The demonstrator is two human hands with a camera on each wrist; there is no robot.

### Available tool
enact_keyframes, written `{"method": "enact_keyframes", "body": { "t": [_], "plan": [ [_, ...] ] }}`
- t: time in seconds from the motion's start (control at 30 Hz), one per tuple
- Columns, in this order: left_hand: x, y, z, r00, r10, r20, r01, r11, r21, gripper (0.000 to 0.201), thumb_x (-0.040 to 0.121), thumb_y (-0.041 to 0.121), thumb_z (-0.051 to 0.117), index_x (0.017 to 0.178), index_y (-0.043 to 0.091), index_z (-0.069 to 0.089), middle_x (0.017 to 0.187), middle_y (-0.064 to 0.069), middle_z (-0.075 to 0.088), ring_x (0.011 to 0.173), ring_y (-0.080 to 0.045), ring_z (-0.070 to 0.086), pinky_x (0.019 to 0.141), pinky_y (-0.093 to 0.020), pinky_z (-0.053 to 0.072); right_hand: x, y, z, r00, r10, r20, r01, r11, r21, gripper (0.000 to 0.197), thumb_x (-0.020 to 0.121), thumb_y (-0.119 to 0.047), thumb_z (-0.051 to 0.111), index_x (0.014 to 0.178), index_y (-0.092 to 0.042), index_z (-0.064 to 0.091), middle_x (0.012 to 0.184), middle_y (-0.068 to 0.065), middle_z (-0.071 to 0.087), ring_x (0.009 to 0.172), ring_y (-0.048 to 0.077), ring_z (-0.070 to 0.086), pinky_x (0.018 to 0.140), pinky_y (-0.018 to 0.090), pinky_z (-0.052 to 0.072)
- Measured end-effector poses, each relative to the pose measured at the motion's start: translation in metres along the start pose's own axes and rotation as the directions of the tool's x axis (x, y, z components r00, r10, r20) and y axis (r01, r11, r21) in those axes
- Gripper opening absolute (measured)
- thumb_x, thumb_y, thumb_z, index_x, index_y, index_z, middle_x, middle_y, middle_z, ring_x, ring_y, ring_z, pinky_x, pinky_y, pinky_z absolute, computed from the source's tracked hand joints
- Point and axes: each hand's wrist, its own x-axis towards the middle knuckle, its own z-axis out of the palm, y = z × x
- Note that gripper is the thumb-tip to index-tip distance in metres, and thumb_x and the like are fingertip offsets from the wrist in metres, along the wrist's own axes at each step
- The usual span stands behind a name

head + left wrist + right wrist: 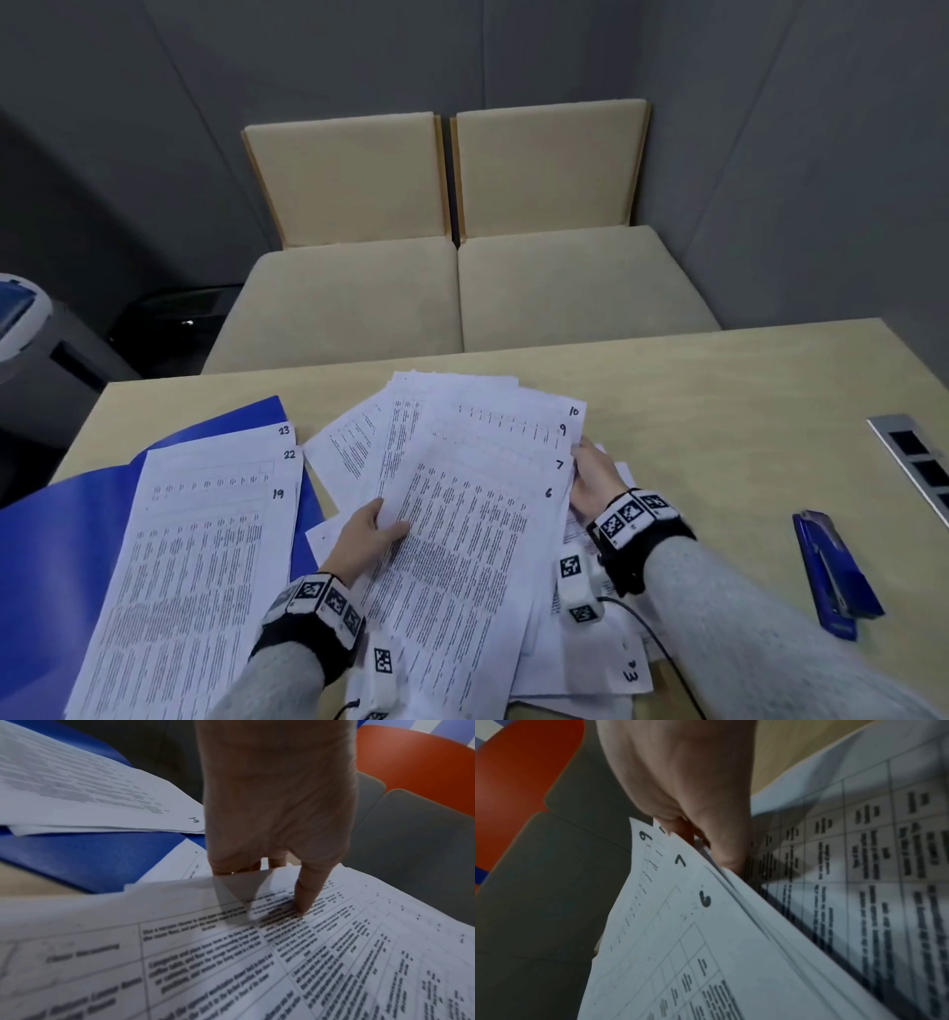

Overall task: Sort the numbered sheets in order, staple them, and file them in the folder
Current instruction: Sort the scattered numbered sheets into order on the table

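Both hands were on the fan of sheets point(462, 514): left hand point(364, 534) pinched its near-left edge, right hand point(590, 478) gripped the numbered right corners, long axis running near to far. The higher-numbered pile point(205, 539) lay left on the blue folder point(61, 539), nearer the left hand.

We see light grey, flecked knit sleeves point(729, 606) on both forearms. Each wrist carries a black strap ringed with white blocks printed with black-and-white square markers point(632, 514), and a thin black cable point(647, 632) trails from the right wrist unit.
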Motion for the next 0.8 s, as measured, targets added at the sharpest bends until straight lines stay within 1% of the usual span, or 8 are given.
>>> {"method": "enact_keyframes", "body": {
  "t": [0.13, 0.2, 0.27, 0.33, 0.43, 0.53, 0.67, 0.8],
  "plan": [
    [-0.004, 0.005, 0.005, 0.999, 0.024, -0.022, -0.023, 0.999, 0.039, 0.043, 0.092, 0.021, 0.062, 0.129, 0.011, 0.041, 0.131, -0.004, 0.047, 0.120, -0.024, 0.047, 0.096, -0.030, 0.037, 0.004, 0.002, 0.001, 1.000, 0.008, -0.011, -0.007, 0.998, 0.064, 0.021, 0.095, -0.002, 0.048, 0.105, -0.010, 0.064, 0.089, 0.008, 0.074, 0.086, 0.028, 0.065, 0.086, 0.047, 0.051],
    [-0.002, 0.002, 0.003, 1.000, 0.025, -0.013, -0.024, 0.997, 0.078, 0.043, 0.090, 0.016, 0.063, 0.124, 0.012, 0.038, 0.133, -0.025, 0.049, 0.118, -0.030, 0.050, 0.089, -0.032, 0.041, 0.004, 0.005, 0.002, 1.000, 0.022, 0.002, -0.022, 0.999, 0.024, 0.021, 0.095, -0.006, 0.049, 0.110, -0.013, 0.063, 0.096, 0.009, 0.071, 0.089, 0.028, 0.064, 0.091, 0.049, 0.050],
    [0.002, -0.001, 0.004, 0.999, 0.042, 0.012, -0.043, 0.994, 0.096, 0.050, 0.089, 0.010, 0.062, 0.129, 0.015, 0.033, 0.124, -0.040, 0.049, 0.117, -0.042, 0.052, 0.078, -0.031, 0.043, 0.002, 0.005, 0.000, 1.000, 0.024, -0.018, -0.025, 0.996, -0.091, 0.014, 0.096, -0.015, 0.046, 0.099, -0.017, 0.060, 0.091, 0.005, 0.067, 0.078, 0.022, 0.062, 0.073, 0.040, 0.055],
    [0.001, 0.004, 0.005, 0.997, 0.066, 0.032, -0.072, 0.973, 0.221, 0.053, 0.090, 0.011, 0.060, 0.133, 0.015, 0.031, 0.093, -0.023, 0.061, 0.088, -0.035, 0.061, 0.066, -0.030, 0.043, -0.004, -0.002, -0.009, 0.992, -0.071, -0.100, 0.032, 0.937, -0.348, 0.015, 0.094, -0.026, 0.043, 0.096, -0.016, 0.055, 0.087, 0.001, 0.057, 0.071, 0.017, 0.054, 0.060, 0.029, 0.048],
    [-0.001, 0.018, 0.006, 0.994, 0.102, 0.042, -0.110, 0.915, 0.388, 0.030, 0.092, 0.012, 0.056, 0.113, 0.017, 0.035, 0.076, -0.004, 0.049, 0.070, -0.021, 0.052, 0.069, -0.035, 0.045, -0.010, -0.014, -0.051, 0.892, -0.402, -0.207, 0.034, 0.518, -0.855, 0.030, 0.096, -0.027, 0.047, 0.124, -0.017, 0.049, 0.122, 0.003, 0.050, 0.110, 0.023, 0.051, 0.091, 0.038, 0.045],
    [-0.003, 0.035, 0.006, 0.987, 0.158, 0.037, -0.159, 0.898, 0.410, 0.025, 0.090, 0.004, 0.051, 0.103, 0.018, 0.035, 0.077, -0.002, 0.050, 0.077, -0.023, 0.052, 0.060, -0.027, 0.039, -0.023, -0.029, -0.108, 0.720, -0.619, -0.314, -0.293, 0.140, -0.946, 0.042, 0.088, -0.019, 0.053, 0.128, -0.023, 0.043, 0.137, 0.011, 0.036, 0.127, 0.029, 0.034, 0.105, 0.049, 0.028],
    [0.003, 0.046, 0.007, 0.989, 0.136, 0.063, -0.145, 0.975, 0.169, 0.029, 0.088, -0.001, 0.051, 0.114, 0.011, 0.044, 0.091, -0.019, 0.064, 0.064, -0.026, 0.057, 0.057, -0.036, 0.047, -0.055, -0.036, -0.177, 0.529, -0.537, -0.656, -0.655, 0.233, -0.719, 0.069, 0.076, -0.018, 0.064, 0.137, -0.019, 0.031, 0.145, 0.018, 0.026, 0.136, 0.035, 0.021, 0.110, 0.059, 0.016],
    [-0.005, 0.069, 0.032, 0.995, 0.080, 0.062, -0.073, 0.992, -0.100, 0.038, 0.091, -0.008, 0.048, 0.127, -0.002, 0.038, 0.090, -0.016, 0.060, 0.060, -0.022, 0.051, 0.046, -0.029, 0.041, -0.077, -0.029, -0.219, 0.585, -0.420, -0.694, -0.666, 0.239, -0.706, 0.062, 0.080, -0.016, 0.059, 0.135, -0.012, 0.030, 0.126, 0.020, 0.046, 0.116, 0.037, 0.048, 0.100, 0.052, 0.038]
  ]
}}
